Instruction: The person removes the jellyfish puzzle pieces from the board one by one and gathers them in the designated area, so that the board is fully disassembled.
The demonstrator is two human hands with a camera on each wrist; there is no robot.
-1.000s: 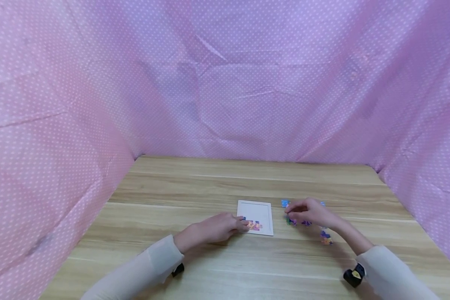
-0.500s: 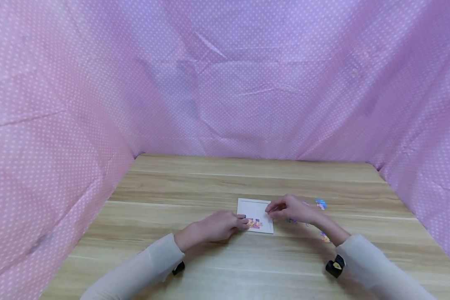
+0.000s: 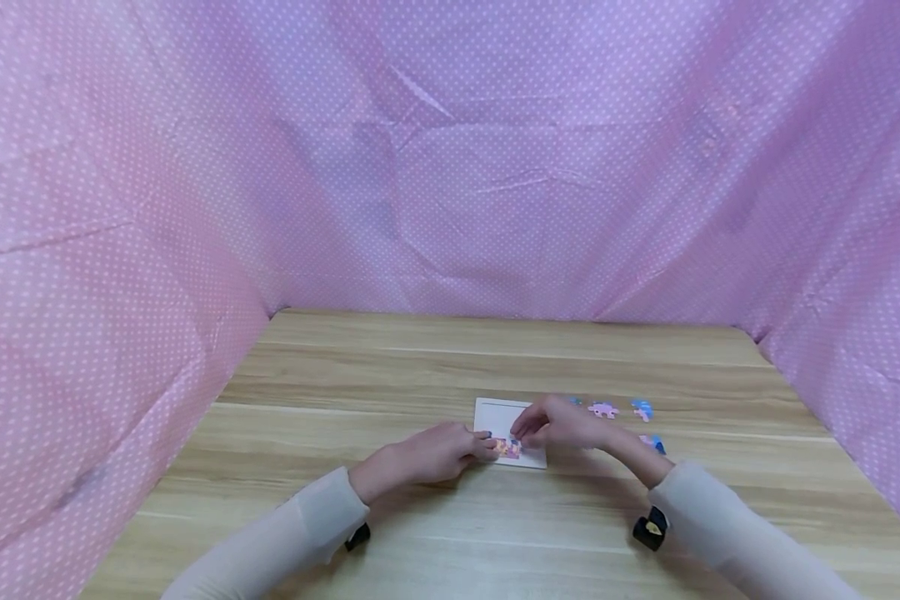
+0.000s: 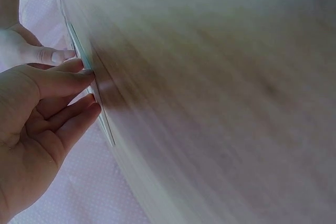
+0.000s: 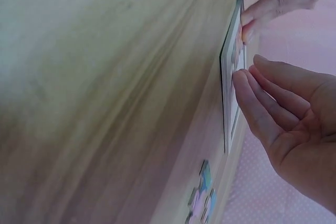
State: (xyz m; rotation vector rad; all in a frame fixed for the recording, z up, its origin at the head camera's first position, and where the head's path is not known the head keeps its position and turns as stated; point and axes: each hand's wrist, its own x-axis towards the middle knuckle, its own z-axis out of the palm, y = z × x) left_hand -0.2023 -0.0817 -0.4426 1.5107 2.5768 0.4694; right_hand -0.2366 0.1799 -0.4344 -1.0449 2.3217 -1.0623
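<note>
A white puzzle tray (image 3: pixel 498 416) lies flat on the wooden table, with several colourful jigsaw pieces (image 3: pixel 506 448) set together in its near left part. My left hand (image 3: pixel 444 452) rests its fairly straight fingertips on the tray's left edge and the pieces there. Over the tray's right half is my right hand (image 3: pixel 562 423), thumb and fingertips brought close together in a pinch low above the surface. The puzzle piece between those fingers is hidden in every view. The right wrist view shows the tray (image 5: pixel 229 66) edge-on beside the fingertips.
Right of the tray lie loose jigsaw pieces: a pink one (image 3: pixel 603 410), a blue and pink one (image 3: pixel 642 408) and a blue and purple one (image 3: pixel 653 443). Others may be behind my right forearm. A pink dotted cloth (image 3: pixel 450 208) encloses the table (image 3: pixel 390 367).
My right hand has moved left from the loose pieces to above the tray, then further left and nearer towards the joined pieces. The left hand has stayed in place.
</note>
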